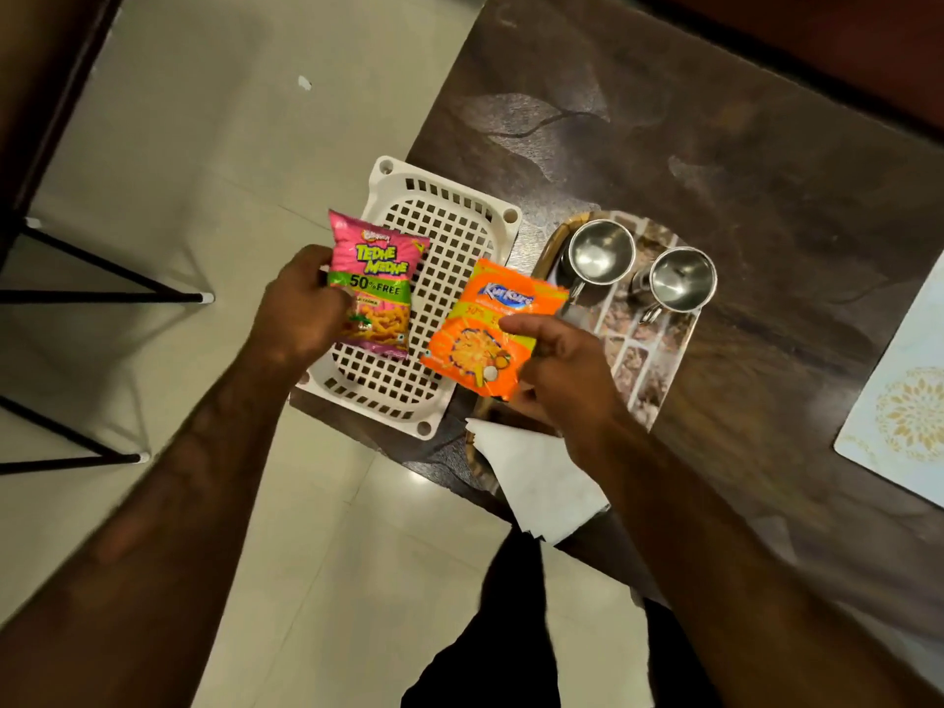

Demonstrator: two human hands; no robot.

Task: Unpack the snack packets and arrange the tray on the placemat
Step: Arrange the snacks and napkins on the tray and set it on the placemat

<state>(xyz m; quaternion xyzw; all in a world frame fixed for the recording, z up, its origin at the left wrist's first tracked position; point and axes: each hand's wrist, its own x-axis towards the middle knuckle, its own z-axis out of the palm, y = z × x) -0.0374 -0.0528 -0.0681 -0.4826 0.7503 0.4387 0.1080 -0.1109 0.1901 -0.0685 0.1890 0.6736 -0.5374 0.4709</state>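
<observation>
We see the left hand closed on a pink snack packet reading "TEDHE MEDHE" and "50% FREE", held over the white perforated plastic basket at its 9 o'clock edge. The right hand pinches an orange packet marked "KurKure", thumb on the front, at the basket's 3 o'clock side. At 3 o'clock of that packet sits an oval patterned tray with a wooden rim carrying two upright steel mugs. A white paper napkin lies at the tray's 6 o'clock end. A pale placemat with a gold floral print lies on the dark table, well apart from the tray at 3 o'clock.
</observation>
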